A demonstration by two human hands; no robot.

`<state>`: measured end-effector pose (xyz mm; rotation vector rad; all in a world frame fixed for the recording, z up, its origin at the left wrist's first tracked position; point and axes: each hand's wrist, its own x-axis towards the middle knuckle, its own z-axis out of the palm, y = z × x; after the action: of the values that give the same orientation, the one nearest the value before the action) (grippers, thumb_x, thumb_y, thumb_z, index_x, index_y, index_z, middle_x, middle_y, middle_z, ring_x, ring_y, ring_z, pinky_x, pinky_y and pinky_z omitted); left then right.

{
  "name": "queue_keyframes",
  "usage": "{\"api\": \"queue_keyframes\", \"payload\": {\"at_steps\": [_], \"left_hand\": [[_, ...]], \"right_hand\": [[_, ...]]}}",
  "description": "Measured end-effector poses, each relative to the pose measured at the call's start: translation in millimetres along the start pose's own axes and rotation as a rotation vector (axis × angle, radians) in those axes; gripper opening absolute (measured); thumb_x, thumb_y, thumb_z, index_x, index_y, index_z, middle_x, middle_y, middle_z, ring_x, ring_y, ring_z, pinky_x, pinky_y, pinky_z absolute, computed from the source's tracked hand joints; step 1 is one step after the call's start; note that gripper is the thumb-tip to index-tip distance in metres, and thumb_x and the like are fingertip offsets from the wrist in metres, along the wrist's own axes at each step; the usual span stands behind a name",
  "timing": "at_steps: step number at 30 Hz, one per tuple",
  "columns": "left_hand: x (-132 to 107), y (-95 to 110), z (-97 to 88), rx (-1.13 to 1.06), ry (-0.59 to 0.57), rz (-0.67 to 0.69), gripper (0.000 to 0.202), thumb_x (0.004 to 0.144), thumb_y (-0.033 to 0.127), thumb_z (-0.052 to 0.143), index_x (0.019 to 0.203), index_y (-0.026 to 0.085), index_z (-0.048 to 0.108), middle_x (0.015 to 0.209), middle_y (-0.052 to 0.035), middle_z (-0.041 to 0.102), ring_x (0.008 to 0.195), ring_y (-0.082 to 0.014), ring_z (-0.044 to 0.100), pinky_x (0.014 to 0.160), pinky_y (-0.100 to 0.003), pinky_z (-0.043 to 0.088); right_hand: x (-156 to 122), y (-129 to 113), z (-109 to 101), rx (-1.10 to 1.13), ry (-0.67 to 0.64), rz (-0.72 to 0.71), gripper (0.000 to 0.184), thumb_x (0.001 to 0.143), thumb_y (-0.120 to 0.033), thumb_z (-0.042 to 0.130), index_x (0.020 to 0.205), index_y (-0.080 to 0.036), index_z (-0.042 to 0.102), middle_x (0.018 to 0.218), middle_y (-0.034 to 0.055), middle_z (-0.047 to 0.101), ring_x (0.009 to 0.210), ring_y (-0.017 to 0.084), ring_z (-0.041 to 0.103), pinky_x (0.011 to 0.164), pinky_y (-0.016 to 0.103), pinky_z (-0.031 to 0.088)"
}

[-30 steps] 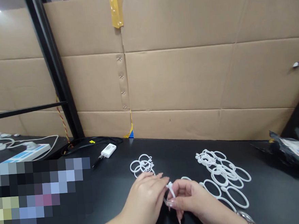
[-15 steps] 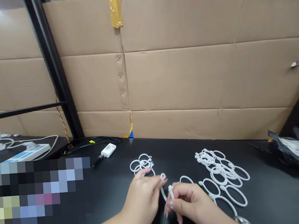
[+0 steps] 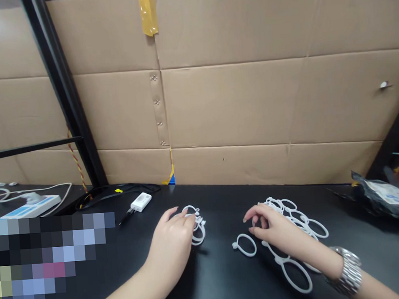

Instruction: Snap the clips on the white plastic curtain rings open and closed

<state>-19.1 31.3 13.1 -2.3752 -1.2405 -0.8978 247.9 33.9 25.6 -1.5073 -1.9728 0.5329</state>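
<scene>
My left hand (image 3: pixel 174 240) is over the small left cluster of white plastic loops (image 3: pixel 191 208). Its fingers are bent around a white loop (image 3: pixel 202 235) that hangs at their right side, though the exact grip is partly hidden behind the hand. At the edge of the larger right pile of white loops (image 3: pixel 317 228), my right hand (image 3: pixel 268 224) hovers with curled fingers apart and nothing seen between them. A single loop (image 3: pixel 247 245) with a small knob at its side lies just below the right fingertips. Another loop (image 3: pixel 297 275) rests under the right forearm.
A white charger plug (image 3: pixel 141 202) lies behind on the black table (image 3: pixel 222 275). At the right sits a black plastic package (image 3: pixel 387 198). A power strip (image 3: pixel 36 207) with cables stands at the left. The cardboard wall (image 3: pixel 234 106) closes off the back.
My hands have parted. The left has gone left to the small cluster with a loop; the right has let go and moved up and right to the larger pile. The view has shifted slightly.
</scene>
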Motion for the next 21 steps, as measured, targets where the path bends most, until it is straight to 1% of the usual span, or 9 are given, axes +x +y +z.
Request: {"api": "queue_keyframes", "payload": {"at_steps": [3, 5, 8, 12, 15, 17, 19, 21], "left_hand": [[2, -8, 0.4, 0.054, -0.022, -0.020, 0.021, 0.080, 0.003, 0.050, 0.087, 0.013, 0.068, 0.085, -0.0119, 0.075, 0.096, -0.0314, 0.067, 0.083, -0.049, 0.050], [2, -8, 2.0, 0.066, -0.028, -0.018, 0.026, 0.079, 0.001, 0.050, 0.094, 0.013, 0.067, 0.096, -0.0119, 0.074, 0.102, -0.0318, 0.064, 0.081, -0.046, 0.052], [-1, -4, 4.3, 0.062, -0.025, 0.007, 0.035, 0.080, 0.000, 0.044, 0.107, 0.013, 0.063, 0.111, -0.0112, 0.069, 0.112, -0.0296, 0.059, 0.082, -0.042, 0.052], [-1, 5, 2.5, 0.041, -0.008, 0.011, 0.035, 0.085, 0.007, 0.041, 0.114, 0.012, 0.059, 0.117, -0.0126, 0.066, 0.113, -0.0270, 0.059, 0.085, -0.042, 0.052], [0, 12, -1.9, 0.020, 0.008, -0.001, 0.034, 0.088, 0.012, 0.040, 0.117, 0.010, 0.057, 0.118, -0.0138, 0.064, 0.112, -0.0261, 0.059, 0.086, -0.042, 0.052], [0, 16, -4.8, 0.005, 0.011, 0.002, 0.034, 0.089, 0.015, 0.040, 0.119, 0.011, 0.056, 0.119, -0.0128, 0.064, 0.112, -0.0250, 0.060, 0.087, -0.041, 0.052], [-1, 20, -7.1, -0.034, 0.010, 0.002, 0.034, 0.090, 0.018, 0.041, 0.120, 0.013, 0.055, 0.119, -0.0119, 0.064, 0.111, -0.0245, 0.060, 0.087, -0.041, 0.052], [-3, 24, -8.2, -0.106, -0.001, -0.006, 0.032, 0.091, 0.022, 0.043, 0.118, 0.014, 0.057, 0.116, -0.0115, 0.066, 0.108, -0.0253, 0.062, 0.087, -0.042, 0.052]], "right_hand": [[2, 9, 3, -0.048, -0.024, -0.008, 0.013, 0.066, -0.018, 0.063, 0.078, -0.022, 0.066, 0.076, 0.0017, 0.055, 0.066, 0.017, 0.051, 0.062, 0.031, 0.041], [1, 9, 8, -0.075, -0.045, -0.025, 0.008, 0.066, -0.019, 0.064, 0.074, -0.021, 0.066, 0.076, 0.0018, 0.055, 0.071, 0.018, 0.052, 0.065, 0.031, 0.041], [0, 6, 15, -0.097, -0.061, -0.042, 0.002, 0.068, -0.018, 0.064, 0.068, -0.021, 0.064, 0.075, 0.0017, 0.055, 0.075, 0.019, 0.052, 0.067, 0.030, 0.041], [-1, 3, 16, -0.072, -0.064, -0.035, 0.007, 0.069, -0.014, 0.061, 0.065, -0.020, 0.060, 0.074, 0.0012, 0.056, 0.071, 0.017, 0.051, 0.065, 0.029, 0.040], [-1, 2, 14, 0.001, -0.073, 0.007, 0.008, 0.070, -0.013, 0.059, 0.067, -0.020, 0.057, 0.066, -0.0007, 0.055, 0.059, 0.014, 0.050, 0.056, 0.027, 0.038], [-1, 1, 13, 0.095, -0.106, 0.040, 0.005, 0.074, -0.017, 0.059, 0.070, -0.020, 0.056, 0.060, -0.0019, 0.055, 0.052, 0.012, 0.049, 0.050, 0.025, 0.038], [0, -2, 13, 0.220, -0.153, 0.067, 0.004, 0.078, -0.023, 0.057, 0.077, -0.020, 0.056, 0.061, -0.0014, 0.059, 0.048, 0.011, 0.051, 0.046, 0.023, 0.039], [0, -6, 14, 0.350, -0.195, 0.089, 0.011, 0.080, -0.028, 0.058, 0.085, -0.019, 0.056, 0.066, 0.0000, 0.062, 0.048, 0.010, 0.054, 0.044, 0.022, 0.041]]}}
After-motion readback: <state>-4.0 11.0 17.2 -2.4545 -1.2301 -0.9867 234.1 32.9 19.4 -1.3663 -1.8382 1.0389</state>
